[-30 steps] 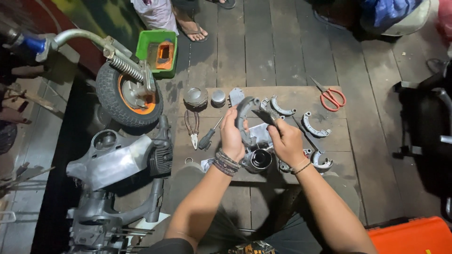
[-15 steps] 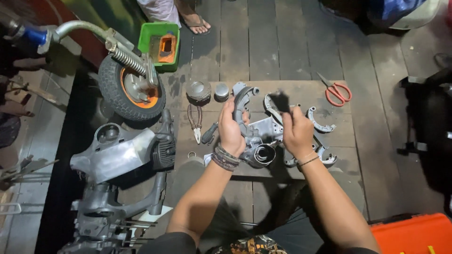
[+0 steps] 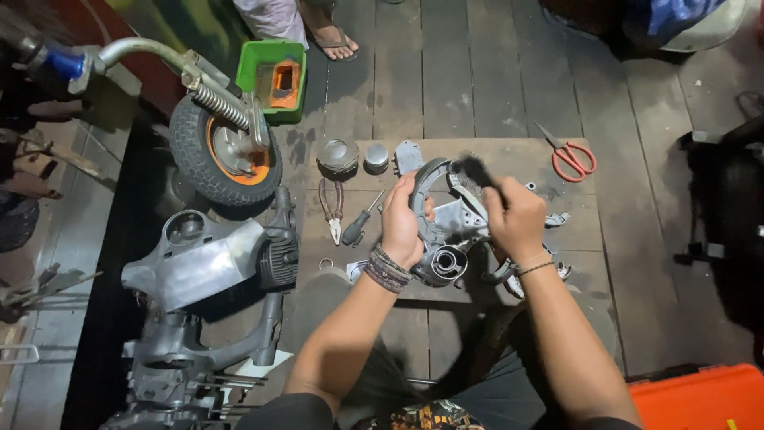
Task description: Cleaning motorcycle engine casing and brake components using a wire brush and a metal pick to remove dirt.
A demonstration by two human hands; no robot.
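Left hand (image 3: 402,227) clamped on curved brake shoe (image 3: 422,187); right hand (image 3: 513,219) gripping dark brush (image 3: 475,170). Cleaning under way; other shoes (image 3: 557,219) on board (image 3: 509,155) likely left.

Dim scene, single light from above falling on wooden board (image 3: 509,159) under both hands. Left hand (image 3: 402,225) and right hand (image 3: 516,216) well lit, fairly sharp; dark brush tip (image 3: 475,170) just above right hand smeared by motion blur. Forearm shadows fall toward camera. Mild glare on silver scooter body panel (image 3: 195,267) left of left hand. Far left and right edges sink to near black, detail lost. Slight wide-angle bending at corners.
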